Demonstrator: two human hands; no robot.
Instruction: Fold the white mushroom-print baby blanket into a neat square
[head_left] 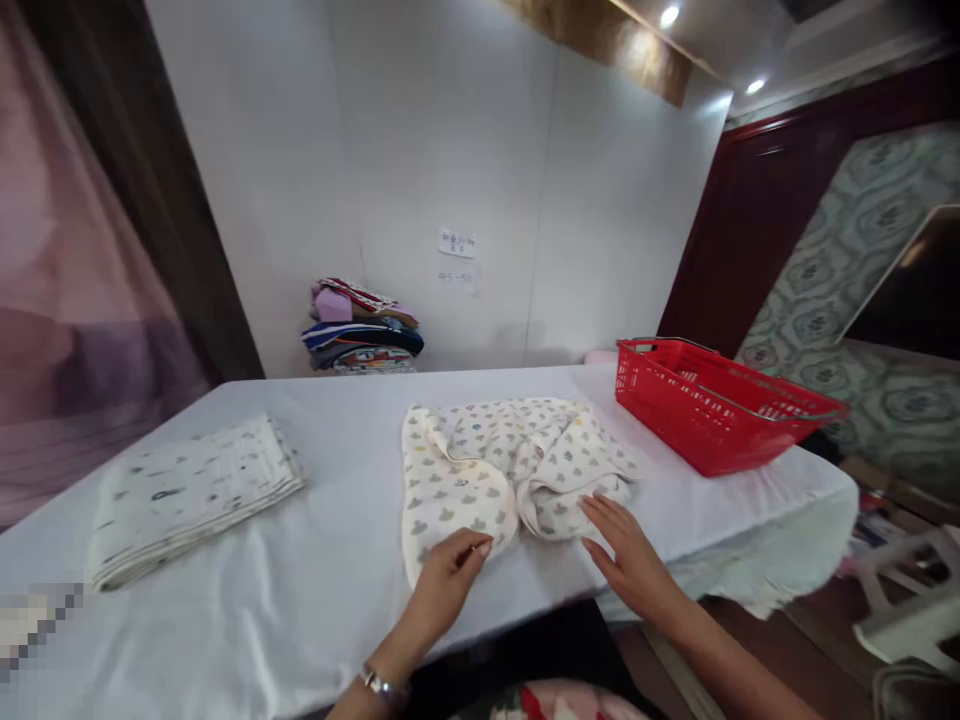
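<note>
A cream cloth (457, 495) with a grey cloud-like print and small coloured motifs lies partly folded and rumpled on the white-covered table (337, 520). Its near middle is bunched, with curved, bound edges showing. My left hand (450, 572) is at the cloth's near edge, thumb and fingertips pinched together on the fabric. Over the near right part rests my right hand (626, 560), fingers stretched out and apart, the fingertips at the cloth. Whether the right fingertips press on it is hard to see.
On the left of the table lies a neatly folded white printed cloth (202, 490). A red plastic basket (720, 410) stands at the right end. Against the back wall is a stack of folded fabrics (364, 330). A white stool (911, 590) stands at the lower right.
</note>
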